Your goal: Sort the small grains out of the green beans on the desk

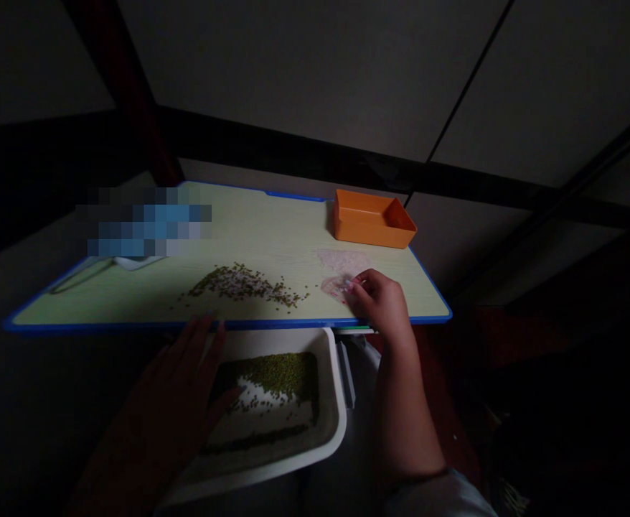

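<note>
Thumb and fingertips drawn together, a right hand (386,298) works low over a light tabletop (272,226); whether anything sits in the pinch cannot be told. Directly at the fingertips lies a small pinkish patch (332,289), its makeup unclear, with a spread of pale bits (341,258) just beyond it. To the left of the fingers, well within the blue edging, a loose heap of green and pale grains (240,283) fans across the surface, a few strays scattered toward the hand. A left hand (183,370), in deep shadow, extends its fingers, thumb apart, over the white bin (337,424) below the table's near edge, where green grains (288,373) gather mostly toward the far side. Farther out, an orange box (374,235) stands near the table's far right corner.
</note>
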Available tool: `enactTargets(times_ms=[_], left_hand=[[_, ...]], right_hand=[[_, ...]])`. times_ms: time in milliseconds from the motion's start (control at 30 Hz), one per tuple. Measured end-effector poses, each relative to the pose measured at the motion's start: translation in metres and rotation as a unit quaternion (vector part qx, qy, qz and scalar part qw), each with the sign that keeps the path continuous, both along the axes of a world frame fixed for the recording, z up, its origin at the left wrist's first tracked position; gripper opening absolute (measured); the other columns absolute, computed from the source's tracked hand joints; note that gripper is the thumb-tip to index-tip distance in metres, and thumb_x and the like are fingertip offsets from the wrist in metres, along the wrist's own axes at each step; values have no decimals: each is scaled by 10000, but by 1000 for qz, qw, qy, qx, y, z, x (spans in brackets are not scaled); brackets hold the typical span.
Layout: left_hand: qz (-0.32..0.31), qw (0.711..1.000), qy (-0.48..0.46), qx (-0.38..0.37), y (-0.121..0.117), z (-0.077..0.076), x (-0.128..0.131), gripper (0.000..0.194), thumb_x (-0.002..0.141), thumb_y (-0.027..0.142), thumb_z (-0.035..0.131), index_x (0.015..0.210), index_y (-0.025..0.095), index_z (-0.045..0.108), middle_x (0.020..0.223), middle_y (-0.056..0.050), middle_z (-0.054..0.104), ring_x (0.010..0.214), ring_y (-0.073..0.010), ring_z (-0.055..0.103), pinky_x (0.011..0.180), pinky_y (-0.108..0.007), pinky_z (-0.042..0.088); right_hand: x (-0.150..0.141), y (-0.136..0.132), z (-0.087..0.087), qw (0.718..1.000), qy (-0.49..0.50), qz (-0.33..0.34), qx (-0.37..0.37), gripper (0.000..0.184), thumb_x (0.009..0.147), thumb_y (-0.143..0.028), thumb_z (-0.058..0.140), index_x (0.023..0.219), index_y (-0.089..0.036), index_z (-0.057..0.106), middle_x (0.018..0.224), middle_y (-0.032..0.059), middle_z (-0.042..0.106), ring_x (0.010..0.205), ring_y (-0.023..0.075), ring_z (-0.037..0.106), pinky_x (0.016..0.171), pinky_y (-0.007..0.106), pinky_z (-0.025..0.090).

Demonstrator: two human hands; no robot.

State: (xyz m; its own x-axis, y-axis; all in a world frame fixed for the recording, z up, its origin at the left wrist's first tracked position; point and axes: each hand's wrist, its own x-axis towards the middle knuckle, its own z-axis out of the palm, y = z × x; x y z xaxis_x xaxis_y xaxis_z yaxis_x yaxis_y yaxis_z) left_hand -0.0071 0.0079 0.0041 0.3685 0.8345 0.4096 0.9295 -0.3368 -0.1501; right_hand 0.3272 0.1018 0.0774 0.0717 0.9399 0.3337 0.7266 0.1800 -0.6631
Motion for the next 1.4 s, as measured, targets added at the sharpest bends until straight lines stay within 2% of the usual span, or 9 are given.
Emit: enactTargets(times_ms=[133, 300, 467, 667, 900, 1133, 1267, 1400], left_hand=[[-5, 1000, 0, -7, 1, 0, -2, 857, 931, 567, 378, 1605, 144, 60, 1672, -254, 277, 1538, -394, 339, 1142, -585, 444], [-7, 1000, -13, 7, 0, -1, 0, 836, 940, 552, 363, 1606, 145, 65, 1680, -243, 264, 1535, -400, 345, 1137, -590, 443], [0, 1000, -26, 11, -1, 0, 3, 813, 941, 521, 381, 1603, 136, 106, 1684, -233, 268, 1540, -385, 344, 1172, -566, 411], [-5, 1000, -20, 24, 0, 0, 3, 814, 950, 543, 343, 1604, 133, 83, 1668, -244, 309, 1524, -388, 376, 1136, -568, 439], [-10, 999, -13, 38, -1, 2, 3, 800, 957, 536, 309, 1606, 144, 55, 1652, -249, 340, 1498, -393, 417, 1096, -573, 471], [7, 1000, -10, -17, -1, 0, 1, 845, 943, 593, 327, 1608, 166, 28, 1698, -218, 238, 1556, -371, 311, 1170, -570, 419], [9, 1000, -28, -2, -1, -2, 2, 820, 951, 591, 289, 1607, 159, 55, 1689, -227, 261, 1550, -374, 324, 1181, -581, 401], [-1, 1000, -22, 2, 0, -3, 0, 834, 944, 591, 322, 1610, 188, 20, 1690, -215, 273, 1541, -372, 346, 1165, -573, 422]], right_hand=[[1, 1, 0, 999, 31, -12, 3, 156, 872, -357, 618, 844, -214, 673, 673, 18, 686, 608, 179, 600, 580, 266, 385], [-4, -2, 1, 995, 89, 48, -6, 162, 868, -372, 641, 850, -214, 674, 711, 20, 707, 642, 179, 625, 608, 267, 428], [-13, -4, 1, 993, 83, 83, -16, 154, 869, -357, 649, 829, -209, 667, 706, 22, 704, 630, 169, 607, 604, 266, 421], [-13, 0, -4, 998, 39, 44, 2, 161, 895, -363, 620, 868, -214, 675, 705, 25, 708, 645, 179, 628, 587, 260, 401], [-7, 3, -3, 999, 16, -39, 6, 164, 895, -372, 609, 854, -227, 673, 724, 39, 736, 641, 194, 662, 580, 265, 414], [-8, 2, -6, 999, 42, 18, 10, 179, 902, -389, 609, 871, -224, 670, 724, 32, 728, 645, 193, 659, 595, 269, 425], [-11, 3, -2, 1000, -3, -7, 8, 148, 898, -349, 615, 867, -222, 682, 702, 30, 722, 642, 195, 646, 601, 270, 398], [-11, 9, 4, 998, -57, -36, 9, 142, 914, -346, 626, 895, -229, 705, 732, 33, 742, 650, 195, 642, 610, 273, 376]])
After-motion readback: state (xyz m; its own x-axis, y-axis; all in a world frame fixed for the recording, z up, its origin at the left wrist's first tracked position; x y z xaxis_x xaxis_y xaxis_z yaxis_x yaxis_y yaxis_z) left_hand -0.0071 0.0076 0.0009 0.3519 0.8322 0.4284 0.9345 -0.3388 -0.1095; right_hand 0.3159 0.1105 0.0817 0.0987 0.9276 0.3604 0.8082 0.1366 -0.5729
